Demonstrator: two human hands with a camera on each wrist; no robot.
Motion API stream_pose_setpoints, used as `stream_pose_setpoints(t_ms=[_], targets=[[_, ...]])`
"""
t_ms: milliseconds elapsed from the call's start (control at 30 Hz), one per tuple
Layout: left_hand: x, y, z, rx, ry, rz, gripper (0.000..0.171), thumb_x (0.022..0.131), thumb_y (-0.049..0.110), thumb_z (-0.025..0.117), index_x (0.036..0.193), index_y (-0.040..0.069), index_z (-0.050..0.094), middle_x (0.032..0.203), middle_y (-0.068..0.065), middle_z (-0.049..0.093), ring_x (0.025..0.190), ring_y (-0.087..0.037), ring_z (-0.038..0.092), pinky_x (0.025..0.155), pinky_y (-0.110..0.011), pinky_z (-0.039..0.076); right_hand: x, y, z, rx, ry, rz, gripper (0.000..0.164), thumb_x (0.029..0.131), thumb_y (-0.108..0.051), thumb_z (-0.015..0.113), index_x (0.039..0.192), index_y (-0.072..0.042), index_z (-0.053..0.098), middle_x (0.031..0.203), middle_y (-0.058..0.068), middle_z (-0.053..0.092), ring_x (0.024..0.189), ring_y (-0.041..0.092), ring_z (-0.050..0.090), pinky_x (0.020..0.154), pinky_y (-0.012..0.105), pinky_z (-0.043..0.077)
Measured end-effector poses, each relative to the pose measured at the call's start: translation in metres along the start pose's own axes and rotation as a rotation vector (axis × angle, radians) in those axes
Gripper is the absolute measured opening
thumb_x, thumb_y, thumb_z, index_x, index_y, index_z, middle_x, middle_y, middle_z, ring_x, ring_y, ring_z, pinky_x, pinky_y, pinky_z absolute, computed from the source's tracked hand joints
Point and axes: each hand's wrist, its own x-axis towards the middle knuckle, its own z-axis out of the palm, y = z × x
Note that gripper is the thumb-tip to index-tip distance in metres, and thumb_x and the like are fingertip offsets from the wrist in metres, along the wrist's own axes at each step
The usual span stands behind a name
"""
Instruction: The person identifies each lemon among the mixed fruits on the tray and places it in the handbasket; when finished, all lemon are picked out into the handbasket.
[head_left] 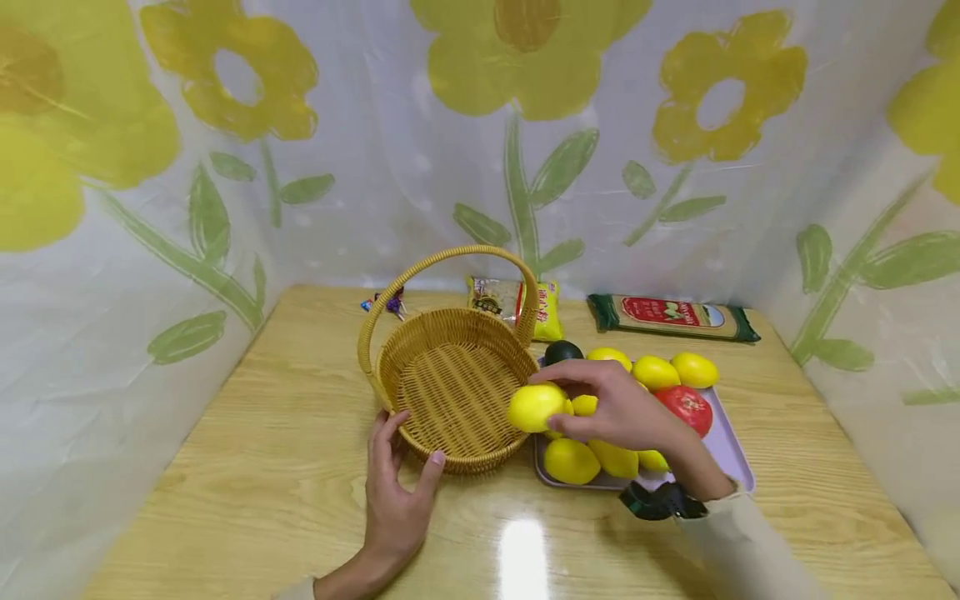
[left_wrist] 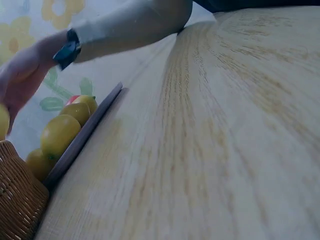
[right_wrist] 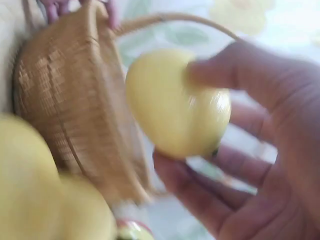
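My right hand (head_left: 618, 408) grips a yellow lemon (head_left: 537, 407) between thumb and fingers, raised over the left edge of a tray (head_left: 738, 462) and close to the rim of a wicker basket (head_left: 468, 400). In the right wrist view the same lemon (right_wrist: 172, 102) shows large, with the thumb on its side. The left hand (head_left: 399, 500) holds the basket's near left rim, thumb on the front edge and fingers at the handle's base. No fruit shows inside the basket. On the light purple tray lie several more lemons (head_left: 572, 462), a red pomegranate-like fruit (head_left: 684, 410) and a dark round fruit (head_left: 562, 352).
Behind the basket lies a yellow food packet (head_left: 549, 312), with small wrapped lollipops (head_left: 394, 302) to its left. A long green and red package (head_left: 672, 317) lies at the back right. Flowered curtains (head_left: 360, 183) enclose the wooden table (head_left: 262, 467) on three sides.
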Motion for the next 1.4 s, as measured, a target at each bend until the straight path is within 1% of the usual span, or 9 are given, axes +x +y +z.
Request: stream_pose_setpoints(t_ms=[167, 367, 533, 700, 867, 1067, 1167, 1267, 1400], targets=[[-0.003, 0.0, -0.001, -0.003, 0.023, 0.004, 0.071, 0.103, 0.013, 0.075, 0.164, 0.017, 0.039, 0.181, -0.016, 0.014, 0.163, -0.041, 0.028, 0.131, -0.041, 0.034, 0.034, -0.005, 0.036, -0.136, -0.086, -0.031, 0.045, 0.095, -0.022, 0.086, 0.139, -0.019, 0.075, 0.133, -0.004, 0.077, 0.108, 0.01, 0.072, 0.094, 0.034, 0.065], [-0.001, -0.001, -0.001, -0.019, 0.031, 0.054, 0.071, 0.102, 0.01, 0.075, 0.164, 0.017, 0.041, 0.18, -0.019, 0.017, 0.162, -0.042, 0.03, 0.126, -0.015, 0.031, 0.04, -0.013, 0.046, -0.094, -0.121, -0.066, 0.044, 0.098, -0.023, 0.085, 0.141, -0.017, 0.073, 0.138, -0.001, 0.076, 0.114, 0.015, 0.076, 0.097, 0.041, 0.066], [-0.003, -0.001, -0.003, 0.003, 0.031, 0.03, 0.07, 0.101, 0.009, 0.076, 0.162, 0.012, 0.042, 0.18, -0.02, 0.016, 0.164, -0.046, 0.024, 0.132, -0.036, 0.034, 0.02, -0.01, 0.002, 0.011, 0.013, -0.007, 0.04, 0.101, -0.017, 0.081, 0.14, -0.02, 0.074, 0.135, -0.003, 0.077, 0.116, 0.011, 0.075, 0.102, 0.037, 0.063], [-0.004, 0.0, -0.002, 0.009, 0.026, -0.001, 0.071, 0.1, 0.009, 0.077, 0.161, 0.005, 0.041, 0.181, -0.019, 0.014, 0.166, -0.045, 0.019, 0.129, -0.056, 0.031, -0.018, 0.007, -0.065, 0.062, 0.232, 0.006, 0.041, 0.098, 0.004, 0.077, 0.137, -0.006, 0.074, 0.132, 0.012, 0.077, 0.12, 0.015, 0.074, 0.105, 0.024, 0.059], [-0.002, 0.0, -0.002, 0.007, 0.031, 0.015, 0.069, 0.1, 0.01, 0.076, 0.161, 0.012, 0.043, 0.18, -0.019, 0.015, 0.166, -0.047, 0.019, 0.132, -0.041, 0.033, -0.06, 0.042, -0.113, -0.092, 0.411, 0.137, 0.036, 0.098, 0.002, 0.076, 0.135, -0.001, 0.074, 0.129, 0.007, 0.078, 0.114, 0.0, 0.073, 0.098, 0.012, 0.057], [-0.002, -0.001, -0.002, 0.005, 0.031, 0.013, 0.068, 0.1, 0.009, 0.076, 0.16, 0.013, 0.044, 0.18, -0.02, 0.016, 0.165, -0.05, 0.02, 0.13, -0.022, 0.031, -0.097, 0.096, -0.134, -0.289, 0.415, 0.39, 0.037, 0.1, -0.015, 0.081, 0.135, -0.003, 0.075, 0.124, 0.006, 0.076, 0.101, -0.019, 0.061, 0.087, 0.001, 0.05], [-0.001, 0.0, -0.001, 0.009, 0.032, 0.008, 0.067, 0.1, 0.009, 0.077, 0.16, 0.013, 0.045, 0.179, -0.019, 0.018, 0.165, -0.048, 0.019, 0.131, -0.033, 0.033, -0.107, 0.115, -0.136, -0.28, 0.372, 0.439, 0.041, 0.1, -0.017, 0.082, 0.138, -0.002, 0.074, 0.131, 0.02, 0.075, 0.104, -0.008, 0.068, 0.085, 0.002, 0.051], [0.0, 0.0, 0.0, 0.01, 0.033, 0.01, 0.067, 0.1, 0.009, 0.077, 0.159, 0.011, 0.046, 0.179, -0.018, 0.019, 0.165, -0.047, 0.02, 0.131, -0.048, 0.033, -0.111, 0.128, -0.135, -0.263, 0.302, 0.466, 0.044, 0.1, -0.017, 0.082, 0.14, -0.001, 0.072, 0.137, 0.026, 0.072, 0.113, 0.02, 0.077, 0.087, 0.01, 0.057], [0.001, -0.001, 0.002, 0.002, 0.031, 0.017, 0.067, 0.1, 0.009, 0.077, 0.159, 0.007, 0.045, 0.179, -0.019, 0.018, 0.165, -0.047, 0.021, 0.131, -0.038, 0.035, -0.113, 0.14, -0.132, -0.25, 0.196, 0.486, 0.052, 0.097, -0.013, 0.084, 0.145, 0.002, 0.067, 0.141, 0.029, 0.069, 0.125, 0.051, 0.069, 0.098, 0.037, 0.066]])
